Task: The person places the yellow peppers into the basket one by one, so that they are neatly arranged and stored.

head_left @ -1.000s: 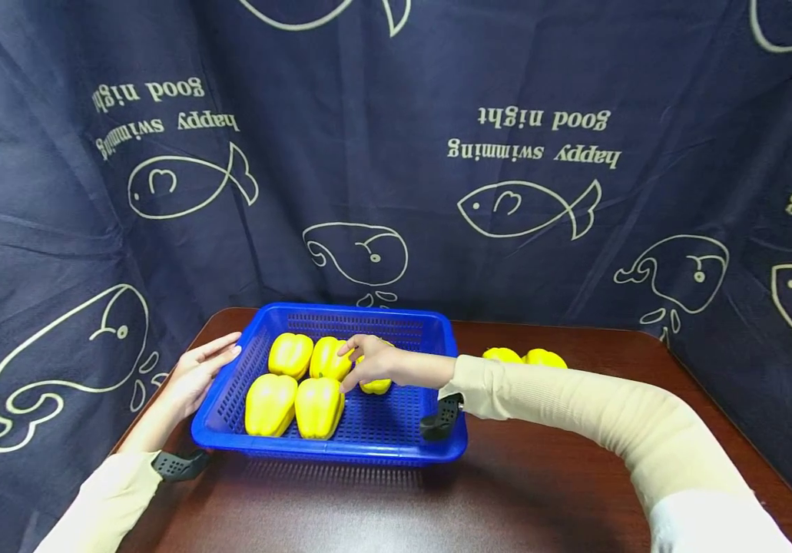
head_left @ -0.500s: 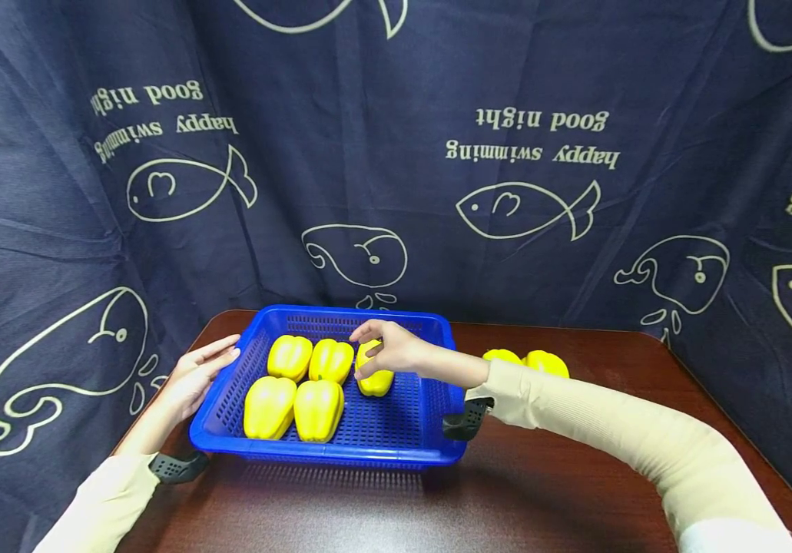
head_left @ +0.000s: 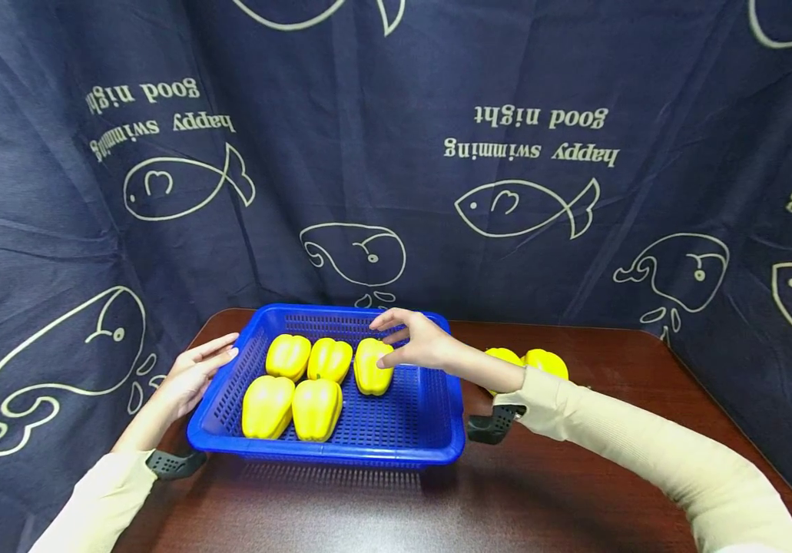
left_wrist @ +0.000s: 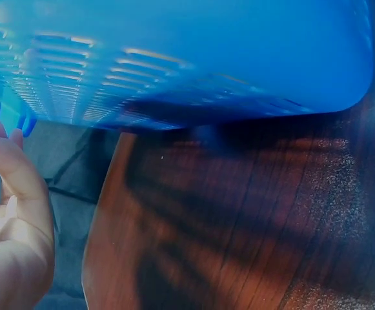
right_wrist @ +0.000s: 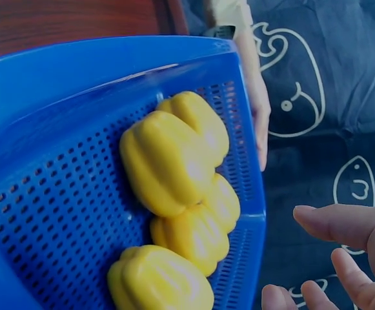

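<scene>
The blue plastic basket [head_left: 326, 453] stands on the table with several yellow bell peppers in it. My left hand [head_left: 191, 378] is at its left side, nearly straight fingertips touching the rim. In the left wrist view, that hand [left_wrist: 16, 213] is beside the slotted basket wall [left_wrist: 174, 64]. My right hand [head_left: 418, 339] hovers over the back right of the basket, fingers loosely bent and holding nothing. Just left of it lies the rightmost bell pepper [head_left: 371, 372], its edge overlapped by the thumb. The right wrist view shows the fingers [right_wrist: 342, 226] spread apart, away from the peppers [right_wrist: 168, 161].
Two more yellow bell peppers [head_left: 544, 362] lie on the brown table [head_left: 610, 461] right of the basket, partly behind my right forearm. A dark blue curtain [head_left: 396, 153] with white fish drawings hangs behind and beside the table.
My right hand has moved right and slightly back, off the rightmost pepper, which now shows almost fully in the basket. The left hand and the basket have hardly moved.
</scene>
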